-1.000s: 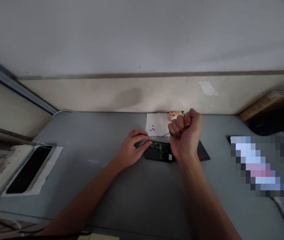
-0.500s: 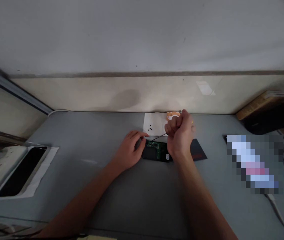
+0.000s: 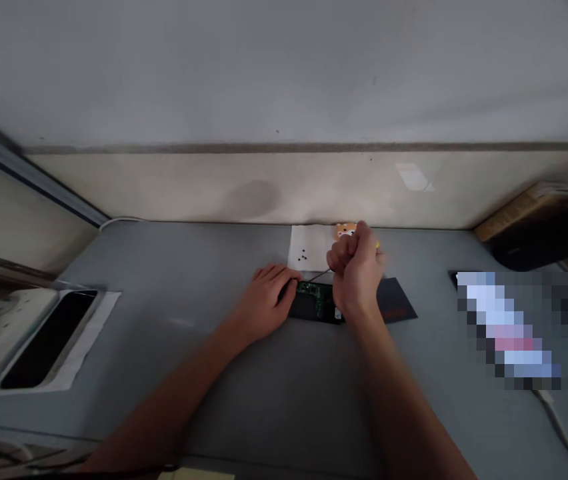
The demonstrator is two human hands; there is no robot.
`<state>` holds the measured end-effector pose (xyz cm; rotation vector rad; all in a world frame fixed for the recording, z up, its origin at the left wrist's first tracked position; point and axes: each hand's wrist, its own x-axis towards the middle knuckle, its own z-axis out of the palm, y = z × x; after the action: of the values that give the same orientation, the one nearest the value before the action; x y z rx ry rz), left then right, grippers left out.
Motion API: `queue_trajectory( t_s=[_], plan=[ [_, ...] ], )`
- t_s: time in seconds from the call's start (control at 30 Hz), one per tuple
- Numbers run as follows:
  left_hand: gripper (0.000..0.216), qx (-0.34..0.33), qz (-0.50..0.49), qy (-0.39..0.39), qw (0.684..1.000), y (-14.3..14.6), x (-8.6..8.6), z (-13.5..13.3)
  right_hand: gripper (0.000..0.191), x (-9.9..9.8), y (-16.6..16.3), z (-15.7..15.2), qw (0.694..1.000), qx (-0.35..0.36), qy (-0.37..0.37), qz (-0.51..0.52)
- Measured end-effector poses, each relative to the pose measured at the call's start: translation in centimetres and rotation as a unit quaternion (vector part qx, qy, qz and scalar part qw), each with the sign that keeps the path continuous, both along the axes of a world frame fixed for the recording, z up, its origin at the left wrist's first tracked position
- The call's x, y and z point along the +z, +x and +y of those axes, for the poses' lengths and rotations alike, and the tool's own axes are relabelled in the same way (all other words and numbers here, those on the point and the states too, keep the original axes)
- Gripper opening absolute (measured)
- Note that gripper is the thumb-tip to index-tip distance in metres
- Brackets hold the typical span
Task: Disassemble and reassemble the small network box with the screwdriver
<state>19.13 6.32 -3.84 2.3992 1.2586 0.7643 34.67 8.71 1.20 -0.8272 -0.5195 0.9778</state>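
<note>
A flat black device with a green circuit board (image 3: 320, 301) lies on the grey table. My left hand (image 3: 270, 297) is at its left end, thumb and forefinger closed on the upper left corner. My right hand (image 3: 357, 267) makes a fist round a thin-shafted screwdriver (image 3: 320, 275); its handle is mostly hidden in the palm. The shaft slants down left to the board's upper edge, near my left fingertips. Whether the tip touches a screw is too small to tell. Behind the device, several tiny black screws (image 3: 304, 255) rest on a white paper (image 3: 314, 240).
An orange-and-white cartoon animal item (image 3: 345, 230) sits behind my right hand. Right of the device lies a dark flat sheet (image 3: 398, 300). A black phone (image 3: 51, 339) is on white paper at left. A blurred-out screen (image 3: 509, 330) with a cable (image 3: 554, 413) lies at right.
My left thumb and forefinger have come closer round the device's corner. My right fist has shifted slightly, still holding the screwdriver against the board area. The whole view has moved a little.
</note>
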Motion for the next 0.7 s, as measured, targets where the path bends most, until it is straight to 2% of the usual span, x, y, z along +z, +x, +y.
queue_trajectory(
  t_s=[0.27,0.4,0.53,0.7],
  plan=[
    [0.026,-0.017,0.015,0.006,1.0,-0.1,-0.2,0.0,0.057,0.1,-0.5,-0.3,1.0,0.013,0.0,-0.024],
    [0.026,-0.034,0.02,0.006,0.999,-0.2,-0.2,0.1,0.058,-0.1,-0.9,-0.5,0.996,0.04,0.012,-0.08],
    [0.026,-0.036,0.024,0.002,0.999,-0.2,-0.2,0.1,0.057,-0.1,-1.0,-0.9,0.981,0.104,0.032,-0.161],
    [0.027,-0.034,0.021,0.016,0.999,-0.1,-0.4,0.1,0.045,0.1,-0.4,-1.1,0.966,0.204,0.076,-0.138]
  ],
)
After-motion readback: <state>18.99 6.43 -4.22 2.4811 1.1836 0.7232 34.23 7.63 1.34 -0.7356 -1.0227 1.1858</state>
